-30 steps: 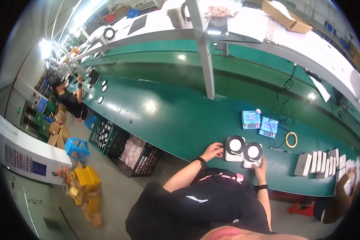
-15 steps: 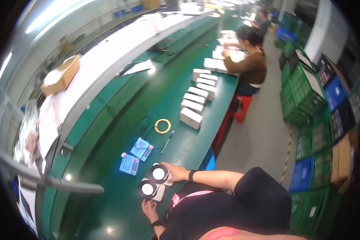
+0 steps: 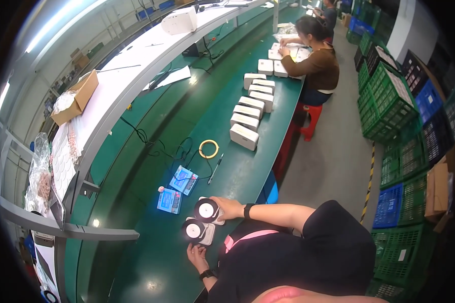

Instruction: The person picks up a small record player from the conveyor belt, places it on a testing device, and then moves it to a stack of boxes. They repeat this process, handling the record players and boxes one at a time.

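Two small white square devices, each topped by a black disc with a white centre like a mini record player, lie side by side on the green bench. My right hand [image 3: 228, 207] is closed round the right edge of the farther device [image 3: 207, 209]. At the near edge of the closer device [image 3: 194, 230], my left hand [image 3: 198, 256] has its thumb and fingertips against the rim. A pale arm shape shows beside the closer disc. The undersides and parts of the right fingers are hidden.
Beyond the devices are two blue boxes [image 3: 184, 180], a pen [image 3: 216, 168], a yellow tape ring [image 3: 209, 149] and black cables. White box-shaped units [image 3: 244, 136] stand in a row toward a seated co-worker [image 3: 316, 60]. Green crates [image 3: 389, 108] line the right; a grey shelf frame [image 3: 96, 233] juts in left.
The view has shifted slightly and sharpened. Both hands stay at the same two devices, with no clear change of grip.
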A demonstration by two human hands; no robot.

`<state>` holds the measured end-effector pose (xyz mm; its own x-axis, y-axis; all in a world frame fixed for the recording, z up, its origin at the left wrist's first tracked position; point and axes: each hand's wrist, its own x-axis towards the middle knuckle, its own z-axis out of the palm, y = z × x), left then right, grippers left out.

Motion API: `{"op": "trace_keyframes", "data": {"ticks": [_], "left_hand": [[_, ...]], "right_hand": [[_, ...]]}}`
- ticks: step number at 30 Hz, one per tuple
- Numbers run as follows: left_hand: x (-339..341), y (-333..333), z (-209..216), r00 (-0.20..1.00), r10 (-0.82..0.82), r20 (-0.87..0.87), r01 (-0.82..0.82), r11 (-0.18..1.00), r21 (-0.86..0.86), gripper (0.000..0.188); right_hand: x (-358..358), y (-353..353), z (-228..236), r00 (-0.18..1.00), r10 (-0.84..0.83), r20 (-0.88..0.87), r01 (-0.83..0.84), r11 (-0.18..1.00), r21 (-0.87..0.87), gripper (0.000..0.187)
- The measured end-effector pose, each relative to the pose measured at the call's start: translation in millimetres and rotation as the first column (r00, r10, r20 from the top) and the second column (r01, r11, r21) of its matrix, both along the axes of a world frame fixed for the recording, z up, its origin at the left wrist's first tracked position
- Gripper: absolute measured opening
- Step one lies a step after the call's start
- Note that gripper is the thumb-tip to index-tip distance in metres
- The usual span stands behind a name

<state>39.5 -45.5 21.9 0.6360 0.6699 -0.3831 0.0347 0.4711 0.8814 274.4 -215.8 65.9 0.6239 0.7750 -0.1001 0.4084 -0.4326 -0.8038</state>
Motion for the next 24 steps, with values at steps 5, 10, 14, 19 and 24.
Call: {"op": "trace_keyframes", "data": {"ticks": [5, 10, 14, 19, 24], "left_hand": [[-1.3, -0.1, 1.2, 1.000, 0.010, -0.011, -0.010, 1.000, 0.003, 0.039], [-0.7, 0.2, 0.7, 1.000, 0.001, -0.018, 0.000, 1.000, 0.015, 0.039], [1.0, 1.1, 1.1, 1.000, -0.004, -0.023, 0.004, 1.000, 0.004, 0.039], [1.1, 1.7, 1.4, 1.000, 0.005, -0.031, -0.005, 1.000, -0.006, 0.038], [2.1, 2.3, 3.6, 0.999, 0.003, -0.038, -0.004, 1.000, -0.011, 0.038]], "right_hand": [[-1.6, 1.3, 1.1, 1.000, 0.006, -0.009, -0.006, 1.000, -0.010, 0.085], [-1.4, 1.5, 0.2, 1.000, -0.007, -0.009, 0.007, 1.000, -0.014, 0.085], [-0.3, 1.6, 0.6, 1.000, -0.007, -0.010, 0.006, 1.000, -0.026, 0.086], [0.3, 2.5, 3.4, 1.000, 0.009, -0.002, -0.009, 0.999, -0.032, 0.088], [-0.4, 2.4, -0.9, 1.000, 0.006, 0.018, -0.006, 1.000, -0.019, 0.088]]}}
